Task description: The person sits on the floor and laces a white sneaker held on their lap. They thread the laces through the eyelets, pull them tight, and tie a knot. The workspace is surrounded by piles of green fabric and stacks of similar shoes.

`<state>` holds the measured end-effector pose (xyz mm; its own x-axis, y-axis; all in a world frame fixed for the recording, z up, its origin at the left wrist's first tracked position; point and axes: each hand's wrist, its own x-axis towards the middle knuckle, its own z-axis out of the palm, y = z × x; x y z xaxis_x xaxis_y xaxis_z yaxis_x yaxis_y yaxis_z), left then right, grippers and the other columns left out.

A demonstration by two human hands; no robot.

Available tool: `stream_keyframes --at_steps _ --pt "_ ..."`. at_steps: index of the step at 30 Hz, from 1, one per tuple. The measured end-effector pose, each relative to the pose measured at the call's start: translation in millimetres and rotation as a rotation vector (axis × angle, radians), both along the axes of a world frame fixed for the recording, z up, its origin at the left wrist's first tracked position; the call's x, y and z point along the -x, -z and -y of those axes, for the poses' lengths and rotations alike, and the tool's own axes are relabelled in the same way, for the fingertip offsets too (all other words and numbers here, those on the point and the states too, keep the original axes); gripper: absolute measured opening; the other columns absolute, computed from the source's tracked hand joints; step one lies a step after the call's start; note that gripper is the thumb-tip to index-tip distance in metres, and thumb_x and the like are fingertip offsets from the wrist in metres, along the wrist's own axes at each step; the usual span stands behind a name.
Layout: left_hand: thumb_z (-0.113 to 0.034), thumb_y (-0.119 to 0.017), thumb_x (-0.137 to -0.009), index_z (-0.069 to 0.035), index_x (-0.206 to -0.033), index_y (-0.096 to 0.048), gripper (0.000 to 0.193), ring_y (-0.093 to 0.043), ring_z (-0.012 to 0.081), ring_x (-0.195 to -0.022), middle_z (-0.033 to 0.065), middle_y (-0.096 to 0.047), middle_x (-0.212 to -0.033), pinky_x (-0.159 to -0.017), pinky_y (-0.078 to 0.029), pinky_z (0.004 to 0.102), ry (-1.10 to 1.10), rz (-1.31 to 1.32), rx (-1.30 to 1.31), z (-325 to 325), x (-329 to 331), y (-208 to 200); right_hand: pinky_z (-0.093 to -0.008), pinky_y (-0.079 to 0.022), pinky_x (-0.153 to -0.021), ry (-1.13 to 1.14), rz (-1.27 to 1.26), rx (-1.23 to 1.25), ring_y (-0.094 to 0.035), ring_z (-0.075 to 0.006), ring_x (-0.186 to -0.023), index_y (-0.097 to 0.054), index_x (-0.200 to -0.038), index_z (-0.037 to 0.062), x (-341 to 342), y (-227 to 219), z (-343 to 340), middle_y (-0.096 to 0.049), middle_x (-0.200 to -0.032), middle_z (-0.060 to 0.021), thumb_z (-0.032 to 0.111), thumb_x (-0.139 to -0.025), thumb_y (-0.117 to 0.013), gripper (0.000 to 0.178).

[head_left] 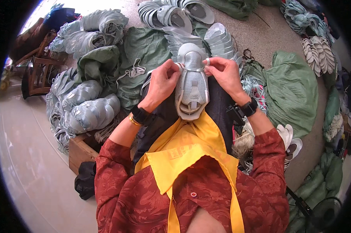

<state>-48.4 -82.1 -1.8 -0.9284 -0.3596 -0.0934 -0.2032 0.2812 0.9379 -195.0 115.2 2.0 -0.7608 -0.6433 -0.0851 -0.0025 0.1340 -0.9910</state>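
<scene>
A pale grey shoe upper [192,86] lies on the person's dark-clothed lap, above the yellow apron [185,149], held from both sides. The left hand [163,82] is curled closed on its left edge near the top; the right hand [223,73] pinches its upper right corner with thumb and forefinger. Just beyond the upper, a fanned stack of similar grey uppers [200,39] crowds the floor. Bundled piles of uppers [88,110] sit to the left beside a wooden crate [80,151], green sacks [292,91] lie to the right, and white cord [133,72] rests on green cloth nearby.
</scene>
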Motion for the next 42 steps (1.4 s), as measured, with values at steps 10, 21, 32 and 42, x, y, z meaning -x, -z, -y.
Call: stream_keyframes --at_steps 10,21,32,42 --pt "0.007 -0.062 -0.095 0.001 -0.095 -0.054 0.01 -0.065 0.0101 -0.104 0.0123 -0.073 -0.119 -0.093 -0.053 0.0268 0.008 0.002 -0.135 5.0 1.3 9.8 -0.0265 -0.061 -0.079 0.034 0.076 0.044 -0.073 -0.012 -0.084 -0.072 -0.104 -0.0031 -7.2 -0.6 -2.5 -0.076 -0.096 -0.0057 -0.003 -0.092 -0.068 0.012" --pt "0.001 -0.066 -0.092 0.001 -0.092 -0.06 0.005 -0.068 0.0086 -0.084 0.0058 -0.074 -0.089 -0.078 -0.054 0.0261 -0.057 -0.104 -0.29 1.9 4.0 6.2 -0.025 -0.059 -0.077 0.078 -0.012 0.024 -0.072 -0.0095 -0.082 -0.072 -0.1 -0.002 -17.7 -2.6 -2.6 -0.076 -0.09 -0.0035 -0.001 -0.092 -0.07 0.009" --pt "-0.002 -0.064 -0.099 -0.001 -0.095 -0.06 0.006 -0.065 0.0097 -0.094 0.0109 -0.073 -0.111 -0.088 -0.053 0.0257 -0.042 -0.035 -0.394 5.9 6.3 2.4 -0.0238 -0.057 -0.076 -0.015 -0.111 -0.101 -0.072 -0.0081 -0.083 -0.074 -0.098 -0.0004 -10.9 -2.7 3.8 -0.077 -0.09 -0.0035 0.002 -0.088 -0.075 0.01" --pt "-0.004 -0.068 -0.098 -0.001 -0.096 -0.061 0.008 -0.067 0.0112 -0.097 0.0095 -0.073 -0.108 -0.092 -0.054 0.0274 -0.057 -0.13 -0.519 1.7 7.8 2.3 -0.0236 -0.056 -0.076 0.044 -0.047 -0.061 -0.071 -0.0075 -0.081 -0.074 -0.098 -0.0001 -15.3 2.8 0.7 -0.076 -0.089 -0.0024 0.001 -0.089 -0.075 0.009"
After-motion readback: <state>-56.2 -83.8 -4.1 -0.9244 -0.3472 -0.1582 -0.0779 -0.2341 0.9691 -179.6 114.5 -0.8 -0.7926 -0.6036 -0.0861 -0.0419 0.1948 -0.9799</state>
